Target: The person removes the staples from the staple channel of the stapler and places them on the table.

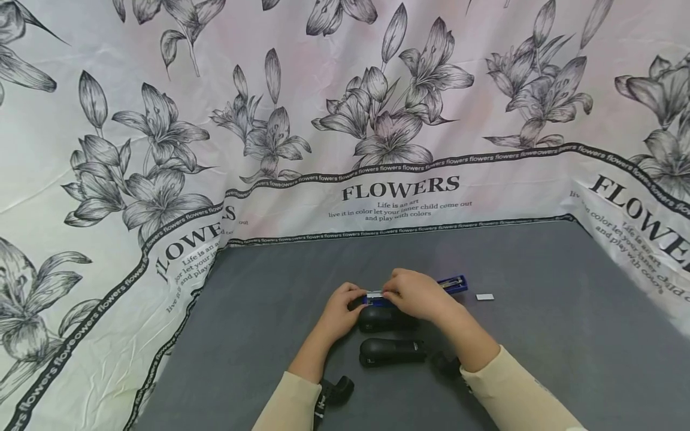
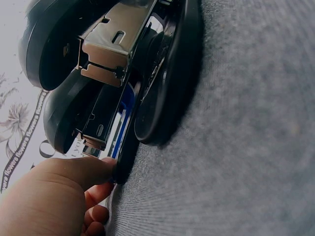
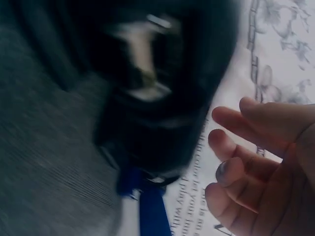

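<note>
left hand [image 1: 338, 309]: fingers pinching left end of blue stapler [image 1: 454, 284] | right hand [image 1: 417, 294]: fingers loosely curled, slightly parted, no grip visible, above blue stapler | blue stapler: opened out on gray surface [image 1: 280, 281], beyond two black staplers [image 1: 392, 352]

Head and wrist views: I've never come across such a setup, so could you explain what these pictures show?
There is no machine, only a person's bare left hand and right hand. The wide picture comes from a camera worn on the head; the close ones come from each wrist, the right one blurred.

On the grey table lie a near black stapler, a far black stapler, what looks like a blue stapler, and a small pale strip.

The left hand holds the blue stapler's end. The right hand partly covers it; whether it grips anything is unclear.
</note>
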Demonstrator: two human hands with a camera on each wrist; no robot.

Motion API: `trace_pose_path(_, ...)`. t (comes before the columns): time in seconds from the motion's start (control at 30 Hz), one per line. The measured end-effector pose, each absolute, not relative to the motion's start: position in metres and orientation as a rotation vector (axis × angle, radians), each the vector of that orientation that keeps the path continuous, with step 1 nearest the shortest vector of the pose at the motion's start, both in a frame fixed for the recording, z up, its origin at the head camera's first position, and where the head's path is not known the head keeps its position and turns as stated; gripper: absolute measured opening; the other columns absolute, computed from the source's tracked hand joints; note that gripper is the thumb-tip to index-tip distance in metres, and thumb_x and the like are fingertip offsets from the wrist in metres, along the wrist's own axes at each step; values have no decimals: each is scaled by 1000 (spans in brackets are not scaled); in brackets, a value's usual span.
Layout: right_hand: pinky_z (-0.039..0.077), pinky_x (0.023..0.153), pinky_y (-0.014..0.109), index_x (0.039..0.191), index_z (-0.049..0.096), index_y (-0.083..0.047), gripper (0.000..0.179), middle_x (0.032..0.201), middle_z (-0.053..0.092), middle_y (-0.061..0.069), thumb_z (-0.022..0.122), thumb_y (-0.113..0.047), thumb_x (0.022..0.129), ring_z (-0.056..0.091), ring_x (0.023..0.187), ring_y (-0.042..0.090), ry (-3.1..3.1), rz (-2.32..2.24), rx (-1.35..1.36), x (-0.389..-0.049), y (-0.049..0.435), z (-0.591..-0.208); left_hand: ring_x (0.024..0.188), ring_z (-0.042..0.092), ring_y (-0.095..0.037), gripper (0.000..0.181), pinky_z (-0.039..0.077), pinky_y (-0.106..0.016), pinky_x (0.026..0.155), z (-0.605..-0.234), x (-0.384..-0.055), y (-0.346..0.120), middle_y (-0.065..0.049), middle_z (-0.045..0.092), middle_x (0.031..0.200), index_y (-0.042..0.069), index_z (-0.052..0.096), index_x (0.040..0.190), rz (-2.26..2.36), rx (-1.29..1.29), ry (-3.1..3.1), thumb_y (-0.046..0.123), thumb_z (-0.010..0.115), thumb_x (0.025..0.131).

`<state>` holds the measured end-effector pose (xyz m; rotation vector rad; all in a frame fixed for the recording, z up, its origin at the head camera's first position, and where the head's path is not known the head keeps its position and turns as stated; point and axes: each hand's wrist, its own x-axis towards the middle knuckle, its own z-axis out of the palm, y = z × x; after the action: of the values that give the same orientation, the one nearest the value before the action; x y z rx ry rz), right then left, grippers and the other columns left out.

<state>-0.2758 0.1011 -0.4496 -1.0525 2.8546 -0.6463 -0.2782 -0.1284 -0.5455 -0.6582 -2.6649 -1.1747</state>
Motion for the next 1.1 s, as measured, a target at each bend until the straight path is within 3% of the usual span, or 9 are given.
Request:
trace_pose_path(0.3,45,66,31,126,72,-1,27,95,54,2,60,-12,104,48,72,12,2770,-584,-963,-282,95,-468,90,54,-15,27,48,-33,81,-544,-279,-128,-2,62,110,4,74,121,-1165,-637,-2692,10,75,95)
trace_pose_path(0.53,44,69,32,122,73,3,25,93,53,2,62,-9,103,46,76,14,2704,-742,-1007,-286,93,-472,91,55,-17,27,48,-35,82,-543,-278,-129,-3,62,111,4,74,122,-1144,-621,-2707,9,74,95)
trace_pose_path(0.87,55,87,45,115,77,-6,19,108,72,6,70,-14,99,68,101,26,2735,-990,-768,-286,87,-474,94,56,-18,28,48,-36,85,-543,-278,-129,-2,61,111,5,74,123,-1192,-613,-2714,11,73,96)
trace_pose_path(0.97,55,87,45,115,74,-6,18,108,72,6,71,-13,98,68,100,25,2727,-1058,-732,-286,85,-475,93,56,-18,27,48,-36,84,-543,-278,-129,-2,61,111,4,74,122,-1195,-619,-2709,10,74,96)
trace_pose_path(1.1,55,84,42,126,68,-2,29,106,71,5,71,-10,98,68,98,23,2695,-1109,-723,-286,85,-477,92,55,-18,28,48,-35,84,-544,-279,-128,-2,61,110,3,74,122,-1187,-624,-2707,9,74,95)
